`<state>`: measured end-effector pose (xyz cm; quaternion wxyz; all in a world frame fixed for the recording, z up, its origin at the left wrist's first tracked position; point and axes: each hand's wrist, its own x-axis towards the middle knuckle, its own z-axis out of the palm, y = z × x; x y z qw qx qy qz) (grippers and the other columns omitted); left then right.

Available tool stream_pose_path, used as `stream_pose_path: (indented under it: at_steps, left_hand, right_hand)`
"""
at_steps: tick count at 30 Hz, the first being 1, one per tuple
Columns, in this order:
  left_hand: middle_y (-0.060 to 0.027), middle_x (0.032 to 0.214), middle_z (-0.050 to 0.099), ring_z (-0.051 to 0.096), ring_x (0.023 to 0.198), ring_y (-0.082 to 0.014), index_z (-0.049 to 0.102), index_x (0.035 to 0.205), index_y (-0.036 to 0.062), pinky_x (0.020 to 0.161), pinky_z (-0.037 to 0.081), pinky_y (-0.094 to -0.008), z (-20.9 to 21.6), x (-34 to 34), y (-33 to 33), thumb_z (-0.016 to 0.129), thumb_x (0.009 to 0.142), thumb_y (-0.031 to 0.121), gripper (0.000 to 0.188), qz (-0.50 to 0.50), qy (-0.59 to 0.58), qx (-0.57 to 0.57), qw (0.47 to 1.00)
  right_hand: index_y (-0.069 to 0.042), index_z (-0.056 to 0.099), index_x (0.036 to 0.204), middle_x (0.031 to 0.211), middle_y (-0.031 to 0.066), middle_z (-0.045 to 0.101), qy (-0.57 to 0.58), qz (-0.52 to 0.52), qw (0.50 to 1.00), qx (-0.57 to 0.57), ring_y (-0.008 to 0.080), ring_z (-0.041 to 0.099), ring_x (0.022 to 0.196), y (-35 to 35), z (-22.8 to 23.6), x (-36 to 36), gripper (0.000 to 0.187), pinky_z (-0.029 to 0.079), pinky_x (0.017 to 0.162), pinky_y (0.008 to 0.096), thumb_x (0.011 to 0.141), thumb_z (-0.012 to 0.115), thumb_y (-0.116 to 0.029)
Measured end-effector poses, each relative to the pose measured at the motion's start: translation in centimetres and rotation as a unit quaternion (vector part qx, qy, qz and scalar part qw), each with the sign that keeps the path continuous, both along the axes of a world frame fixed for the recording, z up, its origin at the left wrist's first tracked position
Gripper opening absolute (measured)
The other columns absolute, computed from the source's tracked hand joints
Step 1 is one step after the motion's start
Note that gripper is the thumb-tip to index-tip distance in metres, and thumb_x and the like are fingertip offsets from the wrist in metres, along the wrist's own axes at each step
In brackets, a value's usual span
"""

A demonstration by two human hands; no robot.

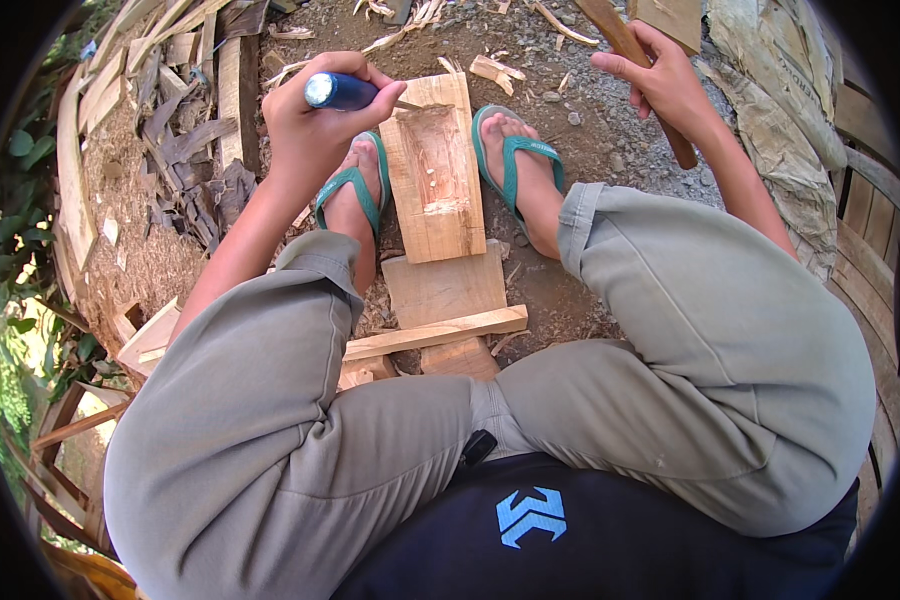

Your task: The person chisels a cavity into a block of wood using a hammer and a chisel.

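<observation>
My left hand is closed round the blue handle of a chisel. Its thin metal blade reaches the upper left edge of the hollow in a pale wooden block. The hollow is rough-cut, with small chips inside. On the upper right, my right hand grips a brown wooden stick, raised beside the block and apart from it. The far end of the stick runs out of the picture. My feet, in green flip-flops, stand on either side of the block.
Below the block lie a flat board and a wooden strip set crosswise. Wood scraps and bark are heaped on the left. Shavings litter the dirt. A crumpled sack and stacked planks line the right side.
</observation>
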<state>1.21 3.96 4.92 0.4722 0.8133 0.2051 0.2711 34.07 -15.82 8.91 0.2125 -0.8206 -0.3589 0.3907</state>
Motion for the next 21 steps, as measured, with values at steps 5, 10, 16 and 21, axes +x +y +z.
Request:
stream_pose_path:
  at_steps: [5, 10, 16, 21]
  left_hand:
    - [-0.0085, 0.088, 0.075, 0.071, 0.083, -0.0127, 0.065, 0.098, 0.0014, 0.075, 0.06, -0.027, 0.4, 0.0, -0.3, 0.084, 0.083, 0.002, 0.024, 0.009, 0.021, -0.028, 0.999]
    - [-0.004, 0.08, 0.075, 0.07, 0.071, -0.0128, 0.071, 0.091, 0.0035, 0.066, 0.056, -0.0267, 0.1, 0.8, -0.1, 0.088, 0.076, 0.008, 0.023, 0.02, -0.019, 0.036, 0.999]
    - [-0.0034, 0.084, 0.075, 0.066, 0.076, -0.0103, 0.071, 0.094, 0.004, 0.07, 0.055, -0.0268, -0.4, 0.4, -0.6, 0.088, 0.078, 0.009, 0.024, 0.029, 0.018, -0.109, 0.993]
    - [-0.0048, 0.08, 0.076, 0.071, 0.071, -0.0116, 0.073, 0.095, 0.0032, 0.066, 0.056, -0.0263, 0.3, 0.6, -0.6, 0.088, 0.08, 0.014, 0.023, 0.04, 0.068, -0.006, 0.997]
  right_hand:
    - [-0.005, 0.062, 0.119, 0.068, -0.005, 0.051, 0.03, 0.037, 0.996, 0.079, 0.0027, 0.045, 0.051, 0.4, 1.6, -2.2, 0.04, 0.033, 0.043, 0.023, 0.096, 0.075, -0.035]
    - [-0.005, 0.061, 0.123, 0.067, -0.0063, 0.048, 0.054, 0.109, 0.983, 0.138, 0.0021, 0.043, 0.053, 1.1, 5.8, -5.2, 0.039, 0.034, 0.047, 0.0227, 0.1, 0.07, -0.035]
    - [-0.004, 0.061, 0.093, 0.067, 0.0137, 0.06, -0.081, 0.248, 0.936, 0.238, 0.0307, 0.062, 0.059, 4.7, 9.7, -8.1, 0.044, 0.047, 0.056, 0.0414, 0.099, 0.065, -0.047]
    - [-0.005, 0.059, 0.089, 0.064, 0.0184, 0.06, -0.137, 0.275, 0.938, 0.16, 0.0409, 0.064, 0.066, 5.5, 9.9, -9.1, 0.045, 0.049, 0.06, 0.0487, 0.099, 0.063, -0.049]
